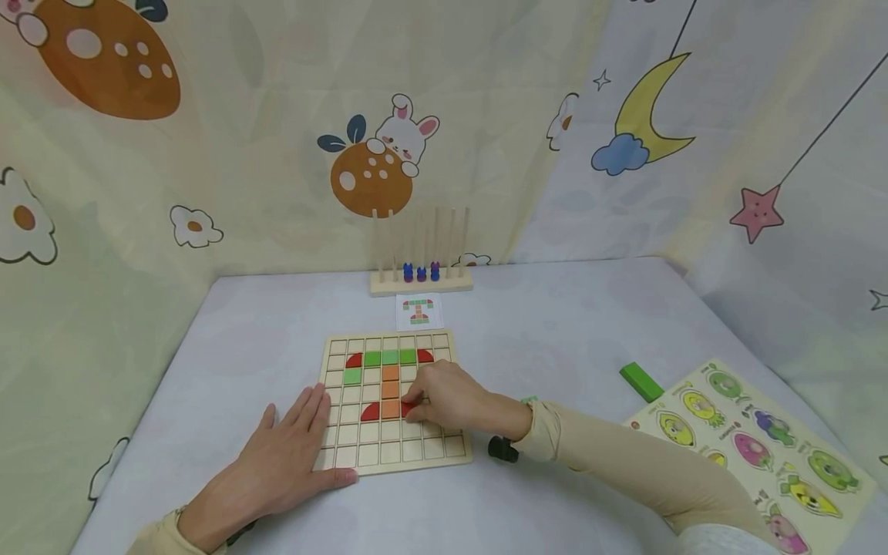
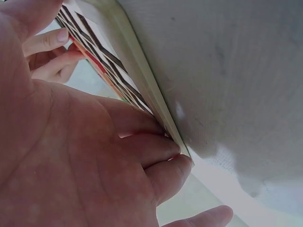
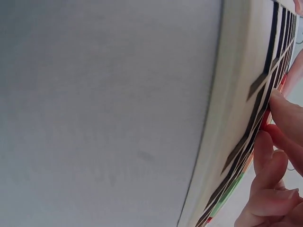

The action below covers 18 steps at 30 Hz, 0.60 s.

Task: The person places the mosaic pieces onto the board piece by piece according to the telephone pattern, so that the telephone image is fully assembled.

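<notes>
A wooden grid board [image 1: 388, 453] lies on the table, with red, green and orange tiles in some of its cells. My right hand [image 1: 447, 395] pinches a red quarter-round tile [image 1: 407, 409] between thumb and fingers, at the cell right of the lowest orange tile [image 1: 391, 408]. That red tile [image 3: 266, 119] also shows by the fingertips in the right wrist view. Left of the orange tile sits a matching red tile [image 1: 371, 412]. My left hand [image 1: 280, 455] rests along the board's left edge, fingers straight and thumb at its near edge.
Behind the board lies a pattern card [image 1: 419, 312], and beyond it a peg stand [image 1: 422, 284] with blue and purple beads. At right are a green block [image 1: 641, 382] and a fruit picture board [image 1: 752, 424], partly under the right arm. A patterned curtain encloses the table.
</notes>
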### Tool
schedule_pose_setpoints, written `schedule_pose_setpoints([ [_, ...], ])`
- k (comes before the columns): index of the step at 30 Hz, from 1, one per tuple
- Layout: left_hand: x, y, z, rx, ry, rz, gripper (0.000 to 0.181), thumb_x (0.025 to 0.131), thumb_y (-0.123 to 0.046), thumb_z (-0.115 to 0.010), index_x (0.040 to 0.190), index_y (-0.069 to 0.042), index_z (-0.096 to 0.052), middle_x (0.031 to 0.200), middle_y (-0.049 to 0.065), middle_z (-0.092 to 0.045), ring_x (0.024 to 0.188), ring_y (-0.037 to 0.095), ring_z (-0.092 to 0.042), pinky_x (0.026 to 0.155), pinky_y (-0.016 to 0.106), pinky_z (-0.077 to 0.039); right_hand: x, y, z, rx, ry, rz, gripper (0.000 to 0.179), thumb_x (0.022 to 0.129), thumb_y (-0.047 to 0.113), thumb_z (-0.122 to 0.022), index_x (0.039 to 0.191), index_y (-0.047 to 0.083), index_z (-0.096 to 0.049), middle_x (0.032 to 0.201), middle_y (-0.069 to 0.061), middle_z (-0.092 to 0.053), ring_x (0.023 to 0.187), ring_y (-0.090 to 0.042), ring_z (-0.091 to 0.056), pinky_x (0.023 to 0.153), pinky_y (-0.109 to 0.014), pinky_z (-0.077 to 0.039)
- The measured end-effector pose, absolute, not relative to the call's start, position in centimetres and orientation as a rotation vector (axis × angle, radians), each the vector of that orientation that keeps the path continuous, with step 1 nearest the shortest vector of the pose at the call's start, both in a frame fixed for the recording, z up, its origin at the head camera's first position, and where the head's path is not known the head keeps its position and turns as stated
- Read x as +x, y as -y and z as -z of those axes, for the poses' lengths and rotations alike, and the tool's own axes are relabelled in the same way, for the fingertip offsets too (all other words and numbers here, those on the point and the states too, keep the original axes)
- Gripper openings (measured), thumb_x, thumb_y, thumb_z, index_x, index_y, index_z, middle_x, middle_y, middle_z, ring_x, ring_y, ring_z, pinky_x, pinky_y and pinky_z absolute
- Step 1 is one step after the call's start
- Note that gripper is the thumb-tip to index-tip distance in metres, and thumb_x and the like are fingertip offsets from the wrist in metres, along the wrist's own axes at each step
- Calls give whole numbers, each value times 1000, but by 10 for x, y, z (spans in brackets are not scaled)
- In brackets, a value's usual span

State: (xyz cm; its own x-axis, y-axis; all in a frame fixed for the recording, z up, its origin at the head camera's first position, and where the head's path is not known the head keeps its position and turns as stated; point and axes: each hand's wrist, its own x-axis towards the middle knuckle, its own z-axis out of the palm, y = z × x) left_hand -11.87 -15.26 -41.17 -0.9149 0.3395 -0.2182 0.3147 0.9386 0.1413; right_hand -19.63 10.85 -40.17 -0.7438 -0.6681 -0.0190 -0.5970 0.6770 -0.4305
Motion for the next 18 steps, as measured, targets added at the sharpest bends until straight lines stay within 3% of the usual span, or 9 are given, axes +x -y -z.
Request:
schedule_pose_setpoints([
  [6, -119, 152, 412, 487, -2854, -142, 123, 81, -84, -58, 158, 7, -29, 168, 24, -25, 156, 42, -25, 112, 79, -23, -196, -110, 400, -1023, -2696, 636, 27, 86, 21, -85, 109, 8, -81, 103, -3, -81, 97, -11, -73, 75, -16, -52],
  [9, -119, 152, 413, 481, -2847, -143, 124, 80, -85, -57, 158, 7, -28, 168, 24, -24, 156, 42, -25, 112, 79, -23, -195, -115, 398, -1006, -2684, 670, 30, 86, 22, -85, 113, 9, -80, 104, -2, -81, 83, -6, -70, 68, -16, -51],
  [13, -120, 151, 413, 471, -2838, -149, 125, 79, -86, -57, 158, 7, -28, 169, 24, -23, 156, 43, -24, 113, 79, -22, -193, -126, 393, -963, -2673, 729, 32, 88, 21, -83, 118, 10, -79, 102, -2, -80, 61, -3, -55, 56, -18, -44],
  [18, -119, 152, 413, 470, -2846, -150, 124, 80, -85, -58, 158, 6, -28, 169, 24, -23, 156, 42, -24, 113, 79, -22, -189, -149, 384, -911, -2704, 753, 34, 90, 20, -81, 122, 11, -77, 100, -1, -78, 56, -4, -49, 53, -18, -40],
])
